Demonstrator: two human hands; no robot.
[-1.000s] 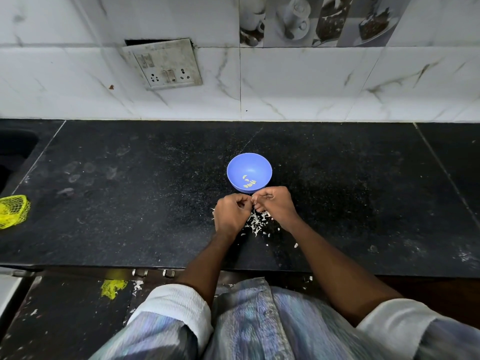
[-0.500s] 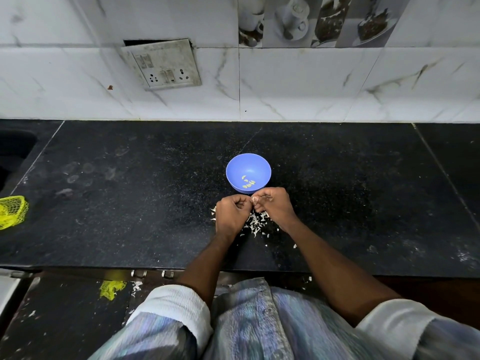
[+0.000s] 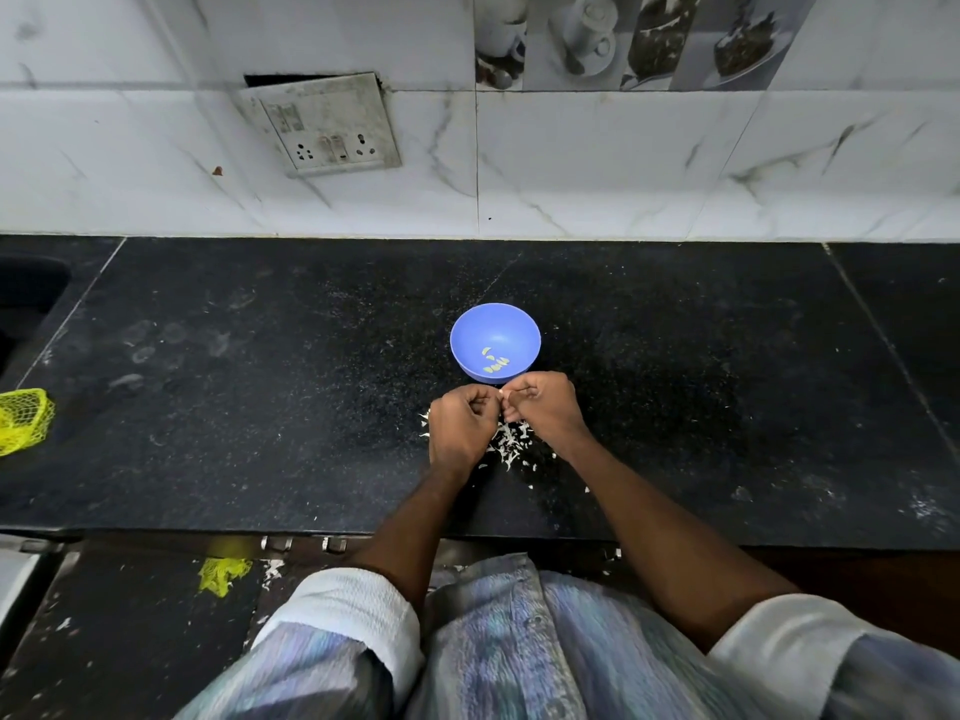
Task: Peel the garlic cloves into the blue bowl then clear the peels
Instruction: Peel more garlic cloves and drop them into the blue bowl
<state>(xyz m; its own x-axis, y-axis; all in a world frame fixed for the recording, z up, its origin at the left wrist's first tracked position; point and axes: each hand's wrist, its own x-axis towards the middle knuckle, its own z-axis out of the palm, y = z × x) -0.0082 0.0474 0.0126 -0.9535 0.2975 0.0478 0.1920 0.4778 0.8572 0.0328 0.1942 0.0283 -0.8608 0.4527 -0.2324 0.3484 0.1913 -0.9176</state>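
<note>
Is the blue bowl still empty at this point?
No, the blue bowl already holds a few pale peeled garlic cloves near its bottom.

The person wears a loose, pale blue-grey streaked button-front shirt (image 3: 519,646) with sleeves rolled above the elbows into thick white cuffs (image 3: 358,610), forearms bare to both hands.

We have just 1 view, from a camera on the person's head, looking forward and steeply down. It sits close above the near edge of the black counter (image 3: 260,407), with sleeves and forearms filling the near part. The tiled wall (image 3: 623,163) closes the far side; wide-angle bending curves the edges left and right.
</note>
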